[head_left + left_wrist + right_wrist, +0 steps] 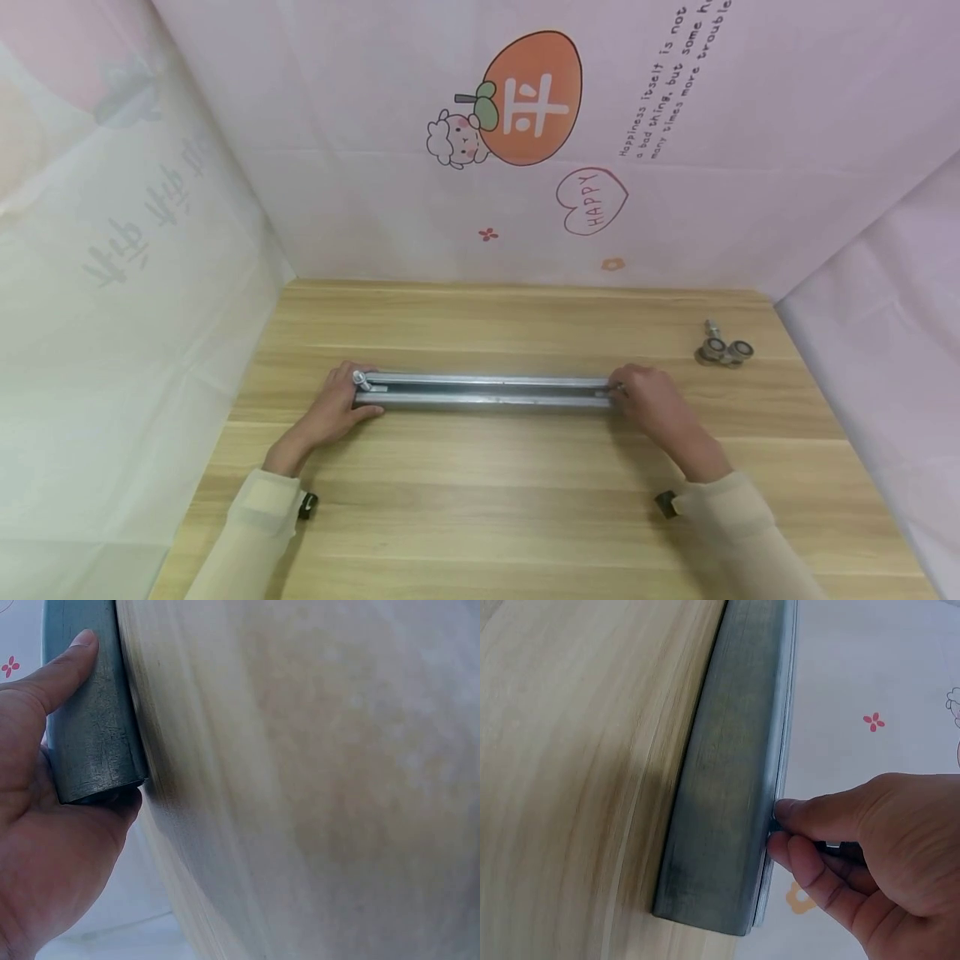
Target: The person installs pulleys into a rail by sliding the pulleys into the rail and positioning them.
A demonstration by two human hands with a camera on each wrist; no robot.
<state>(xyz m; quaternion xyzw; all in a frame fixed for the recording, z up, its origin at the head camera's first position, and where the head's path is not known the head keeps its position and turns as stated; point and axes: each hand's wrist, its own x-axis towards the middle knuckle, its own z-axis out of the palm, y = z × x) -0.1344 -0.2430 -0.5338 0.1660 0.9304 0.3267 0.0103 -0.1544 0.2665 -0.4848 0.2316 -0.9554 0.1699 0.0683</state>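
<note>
A long grey metal rail (487, 391) lies across the middle of the wooden table (480, 500), its open channel facing up. A bolt or small fitting (362, 381) sits in its left end. My left hand (337, 408) grips that left end; the wrist view shows the thumb along the rail (94, 712) and the palm against its end. My right hand (652, 404) is at the right end, fingertips (784, 825) pinching something small at the edge of the rail (727, 787). What they pinch is hidden.
A roller wheel assembly (723, 349) with a bolt lies at the back right of the table. Pink patterned sheets (525, 125) wall in the table on the left, back and right. Bare wood lies in front of the rail.
</note>
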